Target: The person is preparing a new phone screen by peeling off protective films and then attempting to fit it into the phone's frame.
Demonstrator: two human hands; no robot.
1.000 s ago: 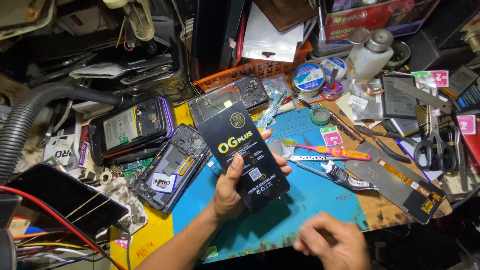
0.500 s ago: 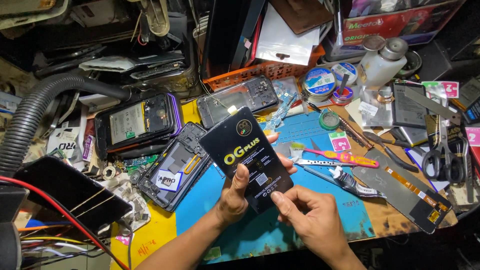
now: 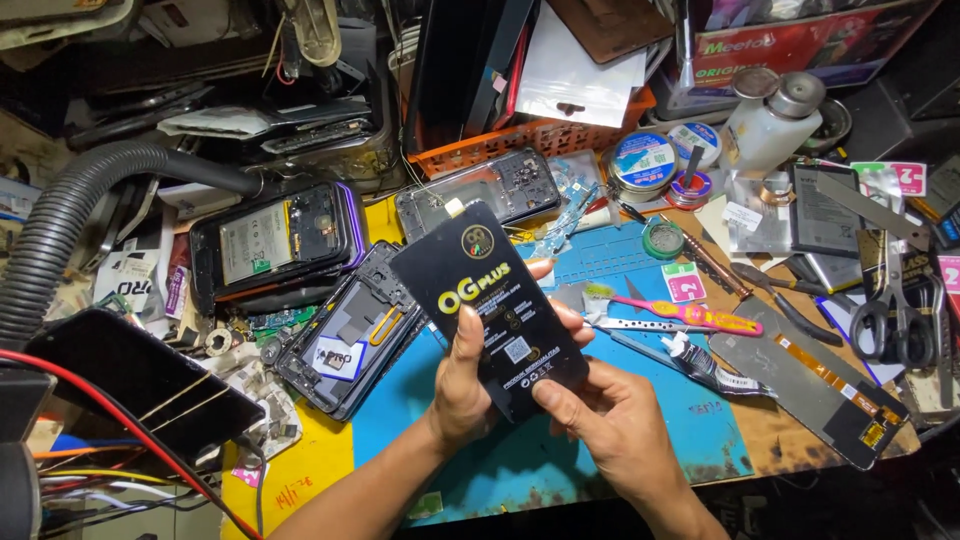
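A flat black package (image 3: 490,305) with yellow and white print is held tilted over the blue work mat (image 3: 640,440). My left hand (image 3: 465,385) grips its lower left edge, thumb on the front. My right hand (image 3: 605,420) pinches the package's bottom right corner with thumb and fingers. Just left of the package lies an opened phone frame (image 3: 345,340), and behind that an opened phone showing its battery (image 3: 275,240).
A pink and yellow tool (image 3: 680,315), tweezers (image 3: 640,327), a glue tube (image 3: 690,360) and a display with flex cable (image 3: 810,375) lie right of the hands. Scissors (image 3: 890,300), solder tins (image 3: 643,160), a white bottle (image 3: 770,125), an orange basket (image 3: 540,135) and a grey hose (image 3: 70,220) crowd the bench.
My right hand rose from the near edge of the mat and took hold of the package's lower right corner. The left hand kept the package almost still.
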